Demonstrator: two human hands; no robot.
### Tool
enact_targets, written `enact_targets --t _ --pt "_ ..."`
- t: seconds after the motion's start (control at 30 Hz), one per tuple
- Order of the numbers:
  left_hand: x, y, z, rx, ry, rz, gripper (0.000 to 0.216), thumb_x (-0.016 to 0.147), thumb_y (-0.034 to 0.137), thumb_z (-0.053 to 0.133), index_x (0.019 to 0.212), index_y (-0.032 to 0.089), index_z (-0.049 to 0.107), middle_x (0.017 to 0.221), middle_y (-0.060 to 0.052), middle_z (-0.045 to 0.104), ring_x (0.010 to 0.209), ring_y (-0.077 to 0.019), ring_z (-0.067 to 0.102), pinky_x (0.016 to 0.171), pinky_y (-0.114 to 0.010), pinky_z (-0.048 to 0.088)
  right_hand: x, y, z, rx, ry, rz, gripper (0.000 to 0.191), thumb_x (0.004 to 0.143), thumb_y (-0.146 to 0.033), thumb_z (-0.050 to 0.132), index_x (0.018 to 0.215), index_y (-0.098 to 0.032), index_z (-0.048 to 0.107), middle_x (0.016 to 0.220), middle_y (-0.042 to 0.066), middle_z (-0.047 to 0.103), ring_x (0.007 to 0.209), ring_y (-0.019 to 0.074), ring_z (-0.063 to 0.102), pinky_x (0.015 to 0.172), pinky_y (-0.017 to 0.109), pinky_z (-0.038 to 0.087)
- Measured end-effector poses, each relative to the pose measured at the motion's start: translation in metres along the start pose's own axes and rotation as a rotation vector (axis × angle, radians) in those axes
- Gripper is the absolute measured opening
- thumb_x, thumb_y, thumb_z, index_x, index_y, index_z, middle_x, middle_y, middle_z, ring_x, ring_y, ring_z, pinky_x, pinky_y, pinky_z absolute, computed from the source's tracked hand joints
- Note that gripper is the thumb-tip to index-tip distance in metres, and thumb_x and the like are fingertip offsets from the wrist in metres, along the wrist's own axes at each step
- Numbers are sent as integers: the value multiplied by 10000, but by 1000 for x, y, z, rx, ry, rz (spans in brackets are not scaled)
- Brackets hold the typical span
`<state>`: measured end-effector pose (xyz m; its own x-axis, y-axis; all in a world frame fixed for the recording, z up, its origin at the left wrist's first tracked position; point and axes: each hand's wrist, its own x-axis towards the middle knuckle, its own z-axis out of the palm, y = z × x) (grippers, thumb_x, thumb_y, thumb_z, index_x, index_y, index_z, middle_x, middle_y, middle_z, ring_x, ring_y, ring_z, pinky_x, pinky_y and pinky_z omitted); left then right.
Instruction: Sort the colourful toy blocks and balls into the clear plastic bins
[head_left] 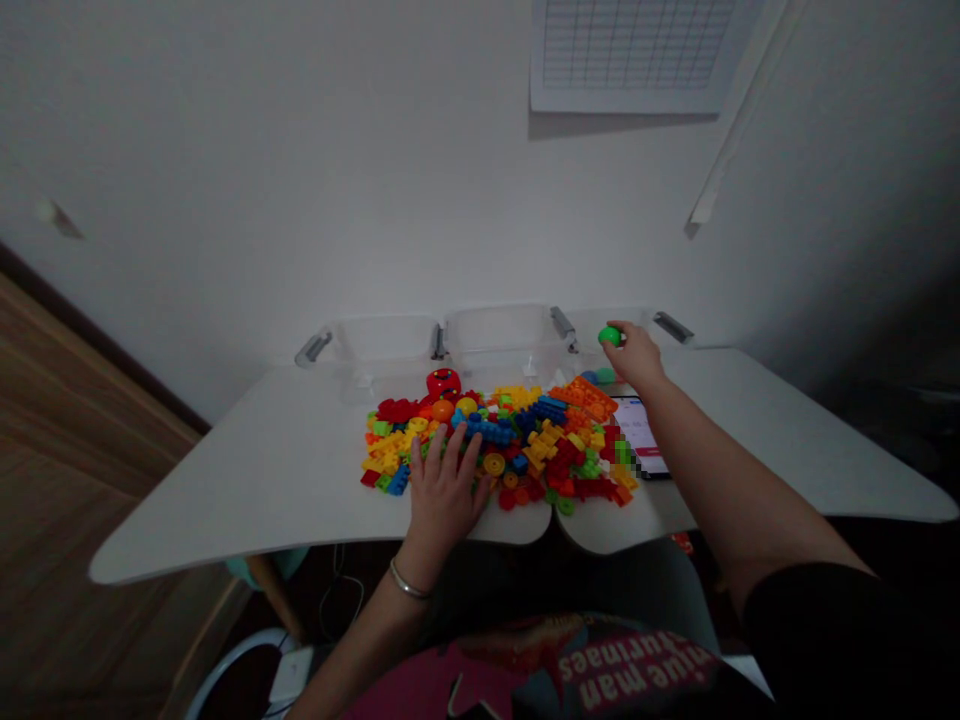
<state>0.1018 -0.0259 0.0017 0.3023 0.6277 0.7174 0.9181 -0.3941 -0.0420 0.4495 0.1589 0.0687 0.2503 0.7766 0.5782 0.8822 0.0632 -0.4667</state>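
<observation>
A green ball (609,336) is pinched between the thumb and fingers of my right hand (636,356), above the right clear plastic bin (592,322). Inside that bin, blue and green pieces (600,376) show through the wall. My left hand (444,485) lies with spread fingers on the front left of a pile of colourful toy building bricks (544,450). Its fingertips touch the pile near a blue brick piece (487,428). Behind them sit an orange ball (442,410), a yellow ball (466,406) and a red piece with a face (443,383).
Two more clear bins, the left one (386,335) and the middle one (496,325), stand along the wall with grey latches. A phone (643,435) lies right of the pile, under my right forearm. The white table (247,480) has a notch at its front edge.
</observation>
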Motion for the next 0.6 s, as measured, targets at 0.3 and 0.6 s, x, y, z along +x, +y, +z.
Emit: enact_targets --t 0.3,0.6 --pt "-2 -9 -9 -88 1 -49 441 899 338 549 1320 210 585 1385 -139 600 1405 -337 419 1195 -597 180 -9 -9 -5 -118 -94 -41 403 886 -302 405 1059 -216 759 1027 103 749 918 256 672 911 435 437" --pt "-4 -24 -7 -79 70 -240 475 873 353 557 1320 194 573 1472 -176 488 1394 -344 419 1189 -604 207 -19 -44 -24 231 247 -154 323 882 -269 411 977 -184 707 1018 115 726 1003 266 639 946 434 467"
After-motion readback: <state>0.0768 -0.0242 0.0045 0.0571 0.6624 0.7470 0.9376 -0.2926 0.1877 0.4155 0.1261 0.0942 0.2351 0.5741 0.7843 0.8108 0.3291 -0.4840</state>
